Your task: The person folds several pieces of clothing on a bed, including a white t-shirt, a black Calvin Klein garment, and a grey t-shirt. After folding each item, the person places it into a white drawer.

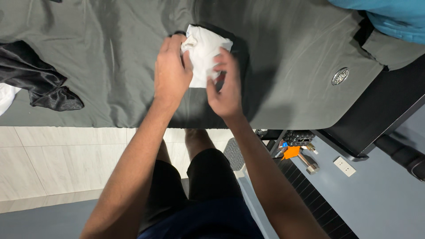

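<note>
A small white cloth (204,53), folded into a rough rectangle, lies on a dark grey sheet (110,62) that covers a bed or table. My left hand (171,73) presses on the cloth's left side, fingers curled over its upper left corner. At the cloth's lower right edge, my right hand (226,86) pinches the fabric between thumb and fingers. A strip of black fabric (237,44) shows under the cloth along its top and right side.
A crumpled shiny black garment (37,79) lies at the left, with a bit of white fabric (6,97) beside it. A blue cloth (389,15) is at the top right. Below the sheet edge are white floor tiles (57,159), a black frame (376,115) and small tools (296,148).
</note>
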